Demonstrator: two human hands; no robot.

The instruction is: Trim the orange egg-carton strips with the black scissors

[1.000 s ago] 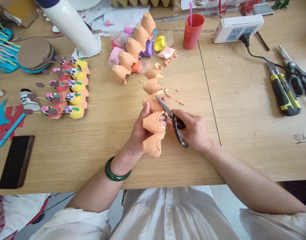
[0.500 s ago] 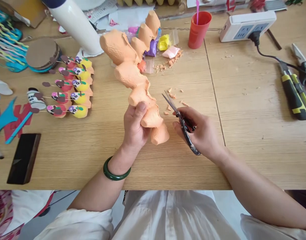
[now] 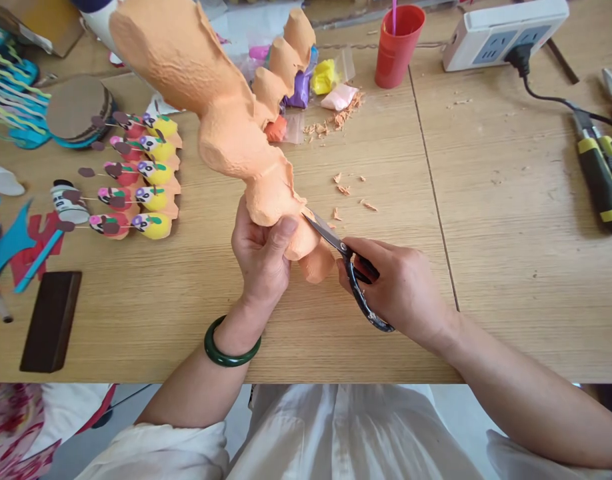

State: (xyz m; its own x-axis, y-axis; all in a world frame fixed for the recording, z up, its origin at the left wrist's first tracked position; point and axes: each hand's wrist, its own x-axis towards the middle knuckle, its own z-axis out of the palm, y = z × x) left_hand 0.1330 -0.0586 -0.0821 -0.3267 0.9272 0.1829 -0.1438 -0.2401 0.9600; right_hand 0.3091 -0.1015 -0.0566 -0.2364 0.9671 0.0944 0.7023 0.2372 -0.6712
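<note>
My left hand [image 3: 261, 257] grips the lower end of an orange egg-carton strip [image 3: 211, 100], which rises up and to the left toward the camera. My right hand [image 3: 401, 287] holds small black-handled scissors [image 3: 343, 257], with the blade tips against the strip's edge just beside my left thumb. A green bangle [image 3: 229, 347] is on my left wrist. Small orange cuttings [image 3: 351, 193] lie on the wooden table [image 3: 486, 267] beyond the scissors.
A second orange carton strip [image 3: 286, 60] lies at the back with clay lumps. Painted carton figures [image 3: 146, 173] sit left, a black block [image 3: 49, 320] front left. A red cup [image 3: 399, 43], power strip [image 3: 506, 33] and yellow-black utility knife [image 3: 599, 177] are right.
My left hand has raised and turned the carton strip so its far end rises toward the camera. The scissors drew away, then came back to the strip's edge.
</note>
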